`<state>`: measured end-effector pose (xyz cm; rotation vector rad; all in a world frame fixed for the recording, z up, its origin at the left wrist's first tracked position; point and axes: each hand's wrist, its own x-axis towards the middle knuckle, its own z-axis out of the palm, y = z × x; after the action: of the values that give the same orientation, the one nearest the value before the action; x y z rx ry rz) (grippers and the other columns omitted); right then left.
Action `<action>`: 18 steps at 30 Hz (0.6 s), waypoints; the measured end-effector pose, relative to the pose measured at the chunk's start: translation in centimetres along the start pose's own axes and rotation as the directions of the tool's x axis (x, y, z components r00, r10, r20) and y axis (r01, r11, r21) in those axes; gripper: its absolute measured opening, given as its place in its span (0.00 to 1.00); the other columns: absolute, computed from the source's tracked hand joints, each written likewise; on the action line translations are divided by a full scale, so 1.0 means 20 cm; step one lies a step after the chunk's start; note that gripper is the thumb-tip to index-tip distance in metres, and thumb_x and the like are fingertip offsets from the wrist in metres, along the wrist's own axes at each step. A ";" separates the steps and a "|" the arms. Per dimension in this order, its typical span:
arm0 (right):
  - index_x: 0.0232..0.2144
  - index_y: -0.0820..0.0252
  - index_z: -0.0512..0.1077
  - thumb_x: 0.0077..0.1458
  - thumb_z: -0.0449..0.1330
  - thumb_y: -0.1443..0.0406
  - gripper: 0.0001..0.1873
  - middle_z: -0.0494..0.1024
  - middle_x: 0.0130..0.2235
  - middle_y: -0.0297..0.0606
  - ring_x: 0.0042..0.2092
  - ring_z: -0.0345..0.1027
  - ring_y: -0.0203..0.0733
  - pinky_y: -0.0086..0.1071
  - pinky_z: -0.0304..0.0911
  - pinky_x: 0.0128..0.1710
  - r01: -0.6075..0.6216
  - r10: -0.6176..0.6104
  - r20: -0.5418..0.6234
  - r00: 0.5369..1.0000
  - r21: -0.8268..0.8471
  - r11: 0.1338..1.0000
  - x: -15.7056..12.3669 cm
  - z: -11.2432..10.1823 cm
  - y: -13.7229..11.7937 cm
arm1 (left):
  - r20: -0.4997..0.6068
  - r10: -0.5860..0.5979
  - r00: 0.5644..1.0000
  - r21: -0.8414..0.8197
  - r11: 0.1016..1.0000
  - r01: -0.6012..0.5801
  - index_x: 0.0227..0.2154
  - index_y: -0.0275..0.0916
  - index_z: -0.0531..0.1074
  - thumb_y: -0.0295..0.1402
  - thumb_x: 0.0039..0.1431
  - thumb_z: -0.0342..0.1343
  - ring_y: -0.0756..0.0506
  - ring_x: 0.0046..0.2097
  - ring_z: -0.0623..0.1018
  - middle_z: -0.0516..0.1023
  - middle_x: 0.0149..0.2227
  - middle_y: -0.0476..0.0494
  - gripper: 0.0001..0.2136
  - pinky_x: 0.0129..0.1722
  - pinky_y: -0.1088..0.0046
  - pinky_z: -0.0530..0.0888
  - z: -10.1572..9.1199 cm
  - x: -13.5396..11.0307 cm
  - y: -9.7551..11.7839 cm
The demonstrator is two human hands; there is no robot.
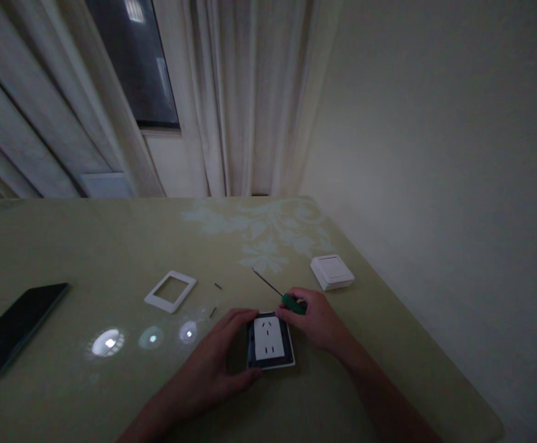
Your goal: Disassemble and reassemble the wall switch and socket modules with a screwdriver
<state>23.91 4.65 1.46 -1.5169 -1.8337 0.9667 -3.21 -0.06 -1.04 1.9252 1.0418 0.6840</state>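
Observation:
A wall socket [269,338] with a white face and a dark surround rests on the table near its front. My left hand [224,351] grips its left side, fingers at the top edge and thumb at the lower left corner. In my right hand [312,317] is a screwdriver [291,303] with a green handle, its thin shaft pointing up and left, away from the socket. The fingertips of that hand are at the socket's upper right corner. Two small screws, a farther screw [218,286] and a nearer screw [213,312], lie to the left beyond the socket.
A white cover frame [171,291] lies flat left of the screws. At the right stands a white switch box [332,272], close to the table's right edge. A dark tablet-like slab [16,332] lies at far left. Curtains [250,98] and a wall [434,154] bound the table [111,246].

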 end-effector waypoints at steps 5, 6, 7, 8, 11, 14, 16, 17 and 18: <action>0.30 0.58 0.79 0.58 0.71 0.57 0.12 0.81 0.31 0.35 0.35 0.73 0.44 0.33 0.61 0.36 -0.002 0.002 -0.005 1.000 0.004 1.000 0.00 -0.01 0.00 | -0.003 -0.038 0.999 -0.028 0.999 0.038 0.71 0.55 0.62 0.35 0.59 0.70 0.29 0.72 0.68 0.67 0.73 0.39 0.38 0.72 0.40 0.65 0.01 -0.01 -0.01; 0.30 0.58 0.79 0.57 0.71 0.57 0.12 0.81 0.31 0.35 0.35 0.73 0.44 0.33 0.61 0.36 0.000 0.000 -0.002 1.000 0.006 1.000 0.00 -0.01 0.01 | 0.001 -0.048 0.999 -0.037 0.998 0.048 0.71 0.55 0.62 0.36 0.60 0.70 0.29 0.73 0.68 0.66 0.74 0.39 0.39 0.72 0.39 0.65 0.01 -0.01 -0.01; 0.30 0.58 0.80 0.57 0.71 0.56 0.12 0.81 0.31 0.35 0.35 0.73 0.44 0.33 0.61 0.36 0.002 -0.002 0.002 1.000 0.008 1.000 0.00 -0.01 0.01 | 0.003 -0.058 0.998 -0.047 0.997 0.058 0.71 0.55 0.62 0.36 0.60 0.71 0.29 0.73 0.68 0.66 0.74 0.39 0.39 0.73 0.39 0.64 0.01 0.00 -0.02; 0.31 0.58 0.80 0.57 0.71 0.56 0.12 0.81 0.31 0.35 0.36 0.73 0.44 0.33 0.61 0.36 0.004 -0.004 0.006 1.000 0.010 1.000 0.00 -0.01 0.01 | 0.002 -0.067 0.998 -0.056 0.996 0.067 0.71 0.56 0.63 0.37 0.59 0.71 0.29 0.73 0.68 0.66 0.74 0.39 0.39 0.73 0.39 0.64 0.01 0.00 -0.02; 0.30 0.58 0.81 0.58 0.70 0.55 0.13 0.81 0.30 0.35 0.35 0.73 0.44 0.33 0.61 0.35 0.000 0.000 0.006 1.000 0.012 1.000 0.01 -0.01 0.01 | -0.008 -0.084 0.996 -0.071 0.994 0.083 0.70 0.57 0.66 0.38 0.56 0.74 0.29 0.73 0.68 0.68 0.74 0.40 0.39 0.73 0.38 0.63 0.01 0.01 -0.04; 0.28 0.58 0.79 0.59 0.69 0.54 0.15 0.79 0.28 0.35 0.33 0.70 0.43 0.33 0.59 0.33 -0.006 0.006 -0.003 1.000 0.002 1.000 0.00 -0.01 0.01 | -0.016 -0.103 0.995 -0.088 0.991 0.101 0.72 0.57 0.64 0.40 0.53 0.77 0.28 0.74 0.67 0.67 0.75 0.39 0.45 0.73 0.37 0.63 0.00 0.00 -0.06; 0.26 0.58 0.78 0.59 0.69 0.53 0.16 0.76 0.27 0.34 0.32 0.67 0.43 0.33 0.57 0.32 -0.007 0.006 -0.014 1.000 -0.009 1.000 0.00 0.00 0.01 | -0.023 -0.129 0.991 -0.089 0.988 0.127 0.74 0.55 0.61 0.43 0.54 0.76 0.28 0.74 0.67 0.66 0.75 0.38 0.47 0.73 0.37 0.63 0.00 -0.02 -0.08; 0.25 0.57 0.76 0.58 0.69 0.53 0.17 0.75 0.26 0.34 0.32 0.66 0.42 0.33 0.56 0.32 -0.007 0.007 -0.020 1.000 -0.013 1.000 0.00 0.00 0.01 | -0.030 -0.144 0.989 -0.085 0.986 0.141 0.74 0.55 0.60 0.45 0.56 0.75 0.29 0.74 0.67 0.66 0.75 0.38 0.46 0.73 0.37 0.64 -0.01 -0.02 -0.08; 0.25 0.57 0.75 0.58 0.69 0.54 0.17 0.74 0.26 0.33 0.31 0.65 0.42 0.33 0.56 0.32 -0.008 0.007 -0.024 1.000 -0.015 1.000 0.00 0.00 0.01 | -0.035 -0.157 0.987 -0.079 0.985 0.154 0.74 0.55 0.61 0.46 0.59 0.72 0.30 0.74 0.68 0.66 0.75 0.39 0.42 0.73 0.38 0.64 -0.01 -0.02 -0.08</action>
<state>23.99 4.64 1.34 -1.5392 -1.8238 0.9356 -4.35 0.18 -2.39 1.7504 1.1623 0.6670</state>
